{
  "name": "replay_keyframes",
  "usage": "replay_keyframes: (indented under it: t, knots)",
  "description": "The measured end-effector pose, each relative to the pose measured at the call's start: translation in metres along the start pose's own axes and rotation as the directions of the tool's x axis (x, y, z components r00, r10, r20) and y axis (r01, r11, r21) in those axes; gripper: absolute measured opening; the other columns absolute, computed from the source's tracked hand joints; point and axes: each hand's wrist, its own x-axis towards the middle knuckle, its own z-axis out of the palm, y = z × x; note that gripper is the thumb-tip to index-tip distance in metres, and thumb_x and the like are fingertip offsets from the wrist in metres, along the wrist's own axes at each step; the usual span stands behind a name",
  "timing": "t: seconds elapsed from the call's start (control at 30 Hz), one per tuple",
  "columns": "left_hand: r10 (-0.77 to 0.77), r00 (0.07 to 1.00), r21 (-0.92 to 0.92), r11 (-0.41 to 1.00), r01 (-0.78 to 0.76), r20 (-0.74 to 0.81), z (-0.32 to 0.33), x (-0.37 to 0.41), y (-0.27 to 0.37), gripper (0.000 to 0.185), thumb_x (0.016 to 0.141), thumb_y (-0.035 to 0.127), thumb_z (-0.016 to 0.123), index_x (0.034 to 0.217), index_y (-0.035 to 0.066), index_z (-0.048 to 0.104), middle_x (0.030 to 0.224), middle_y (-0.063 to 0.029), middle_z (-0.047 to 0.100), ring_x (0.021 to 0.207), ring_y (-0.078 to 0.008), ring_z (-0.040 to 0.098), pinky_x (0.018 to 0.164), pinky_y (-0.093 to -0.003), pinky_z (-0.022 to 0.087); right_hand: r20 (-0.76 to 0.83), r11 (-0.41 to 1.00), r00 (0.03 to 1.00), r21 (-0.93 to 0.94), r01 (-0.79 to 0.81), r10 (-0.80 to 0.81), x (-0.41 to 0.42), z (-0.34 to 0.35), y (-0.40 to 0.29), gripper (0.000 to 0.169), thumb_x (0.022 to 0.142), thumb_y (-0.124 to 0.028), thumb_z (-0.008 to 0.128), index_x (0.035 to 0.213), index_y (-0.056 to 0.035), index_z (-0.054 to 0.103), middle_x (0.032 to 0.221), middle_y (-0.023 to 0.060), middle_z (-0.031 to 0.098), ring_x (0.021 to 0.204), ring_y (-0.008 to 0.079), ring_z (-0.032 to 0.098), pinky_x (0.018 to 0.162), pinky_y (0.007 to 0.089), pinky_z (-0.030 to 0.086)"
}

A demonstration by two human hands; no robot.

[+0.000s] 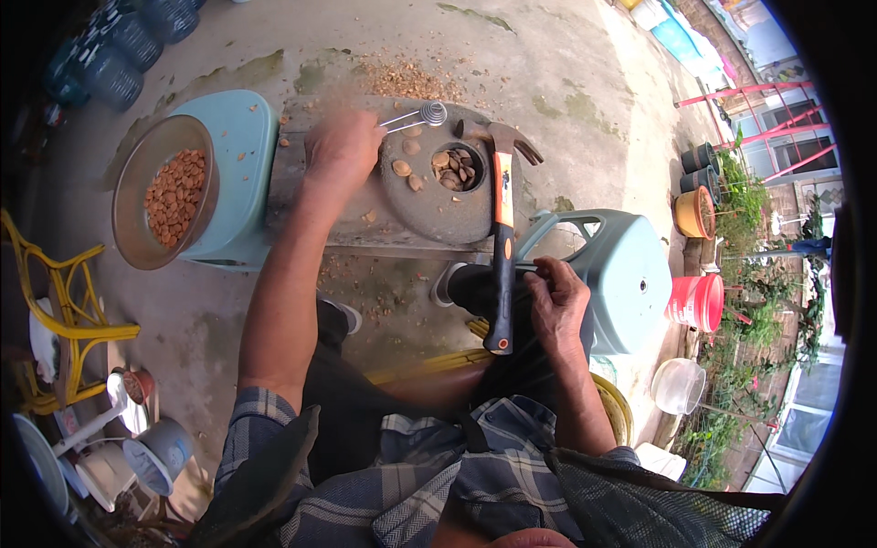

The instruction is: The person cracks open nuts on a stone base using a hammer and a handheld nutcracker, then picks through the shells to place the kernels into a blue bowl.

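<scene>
My left hand [346, 147] grips the handles of a metal wire tool with a coiled spring end [433, 114]. It is above a wooden bench [294, 198], beside a round stone block [438, 222]. A hollow in the stone holds flat brown pits [453, 168], apparently apricot stones, and several more pits [401, 168] lie on its surface. A claw hammer [503, 198] rests with its head on the stone's right side, its black and orange handle reaching toward my lap. My right hand [560, 301] lies on my right thigh near that handle, fingers curled, nothing visible in it.
At left, a bowl [123, 205] of brown kernels [175, 198] sits on a light blue plastic stool [236, 157]. Another stool [627, 281] is at right. Shell bits [414, 81] litter the concrete beyond the bench. Yellow chair [89, 332], red bucket [695, 301] and water jugs [109, 75] stand around.
</scene>
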Motion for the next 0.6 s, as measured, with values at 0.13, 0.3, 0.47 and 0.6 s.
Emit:
replay_keyframes:
  t: [0.13, 0.3, 0.47, 0.6]
  knots:
    - [-0.038, 0.997, -0.039, 0.998, 0.041, 0.073, -0.002, 0.000, -0.009, 0.022, 0.089, 0.025, 0.066, 0.085, 0.003, 0.071, 0.081, -0.0202, 0.067, 0.081, -0.0391, 0.066, 0.073, -0.0508, 0.050, -0.005, 1.000, 1.000, 0.008, 0.017, -0.017, 0.004, 0.001, -0.009, 0.023, 0.080, 0.003, 0.066, 0.103, 0.0063, 0.065, 0.087, 0.0095, 0.064, 0.078, 0.0144, 0.060, 0.073, 0.0262, 0.050]
    - [-0.061, 0.993, -0.036, 0.997, 0.065, 0.104, -0.004, -0.013, 0.005, 0.023, 0.090, 0.024, 0.066, 0.084, 0.002, 0.071, 0.081, -0.0203, 0.067, 0.080, -0.0390, 0.066, 0.073, -0.0502, 0.051, 0.020, 0.998, 0.999, 0.054, -0.043, 0.042, 0.004, 0.008, -0.010, 0.022, 0.083, -0.003, 0.065, 0.103, 0.0071, 0.065, 0.086, 0.0096, 0.066, 0.080, 0.0139, 0.062, 0.075, 0.0265, 0.050]
    - [-0.080, 0.993, 0.005, 0.997, 0.080, 0.088, -0.009, -0.029, 0.012, 0.025, 0.090, 0.023, 0.065, 0.082, 0.001, 0.071, 0.080, -0.0217, 0.067, 0.081, -0.0401, 0.067, 0.072, -0.0499, 0.051, 0.303, 0.885, 0.897, 0.241, -0.399, 0.322, 0.005, 0.018, -0.032, 0.019, 0.087, -0.012, 0.064, 0.096, 0.0053, 0.064, 0.079, 0.0084, 0.065, 0.071, 0.0125, 0.059, 0.067, 0.0279, 0.050]
    - [-0.114, 0.989, 0.004, 0.993, 0.114, 0.095, -0.010, -0.037, 0.017, 0.026, 0.090, 0.024, 0.066, 0.081, 0.000, 0.070, 0.080, -0.0231, 0.067, 0.081, -0.0410, 0.067, 0.072, -0.0505, 0.052, 0.601, 0.321, 0.721, 0.646, -0.692, 0.345, 0.009, 0.031, -0.017, 0.015, 0.087, -0.012, 0.067, 0.093, -0.0005, 0.059, 0.075, 0.0087, 0.062, 0.057, 0.0178, 0.059, 0.054, 0.0328, 0.052]
